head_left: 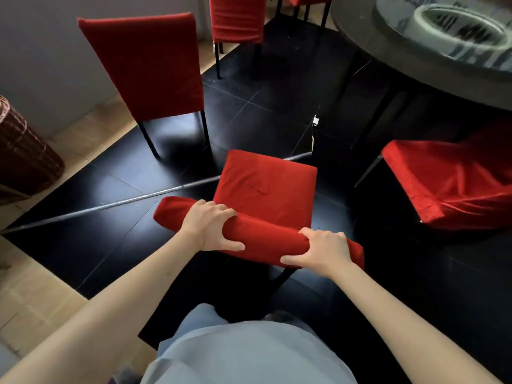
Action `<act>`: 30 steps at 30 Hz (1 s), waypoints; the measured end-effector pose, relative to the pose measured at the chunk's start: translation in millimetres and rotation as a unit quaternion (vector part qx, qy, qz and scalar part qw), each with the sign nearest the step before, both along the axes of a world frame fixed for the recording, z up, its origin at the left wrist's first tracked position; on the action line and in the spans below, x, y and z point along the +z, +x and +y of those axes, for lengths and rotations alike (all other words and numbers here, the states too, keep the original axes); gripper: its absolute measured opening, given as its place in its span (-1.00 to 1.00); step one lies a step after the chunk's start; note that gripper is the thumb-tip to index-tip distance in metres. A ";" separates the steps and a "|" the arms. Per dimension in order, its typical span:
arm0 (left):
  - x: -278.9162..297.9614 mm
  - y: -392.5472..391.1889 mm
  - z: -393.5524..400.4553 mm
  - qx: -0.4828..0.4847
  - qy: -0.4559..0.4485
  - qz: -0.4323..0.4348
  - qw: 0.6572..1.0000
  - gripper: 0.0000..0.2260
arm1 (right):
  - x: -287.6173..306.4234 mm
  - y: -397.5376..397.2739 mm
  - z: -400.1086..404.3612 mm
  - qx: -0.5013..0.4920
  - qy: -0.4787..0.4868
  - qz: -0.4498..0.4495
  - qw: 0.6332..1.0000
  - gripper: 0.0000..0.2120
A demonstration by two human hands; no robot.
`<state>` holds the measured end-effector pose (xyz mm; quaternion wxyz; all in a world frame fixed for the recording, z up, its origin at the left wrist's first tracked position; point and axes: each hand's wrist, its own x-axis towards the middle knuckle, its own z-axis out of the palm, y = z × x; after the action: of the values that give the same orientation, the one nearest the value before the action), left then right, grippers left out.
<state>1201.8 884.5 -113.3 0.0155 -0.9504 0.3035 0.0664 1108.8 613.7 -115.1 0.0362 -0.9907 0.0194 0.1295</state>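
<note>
Wicker basket [25,156], round table [357,26]

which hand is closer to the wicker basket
Left. The left hand grips the chair back nearer the wicker basket; the right hand grips it farther along.

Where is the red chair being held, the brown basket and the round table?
red chair [266,187]: head view, middle of its seat.
brown basket [25,151]: head view, its woven side.
round table [410,70]: head view, bare dark rim.
</note>
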 end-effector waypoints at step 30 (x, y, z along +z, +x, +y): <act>-8.8 33.2 9.7 -0.102 -0.029 0.009 0.994 -0.08 | 0.1 -8.2 23.8 -0.096 -0.013 -0.001 0.995 0.01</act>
<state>1234.9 894.3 -122.1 -0.0077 -0.9140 0.4005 0.0644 1100.7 637.5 -114.9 0.0352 -0.9849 0.1158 0.1238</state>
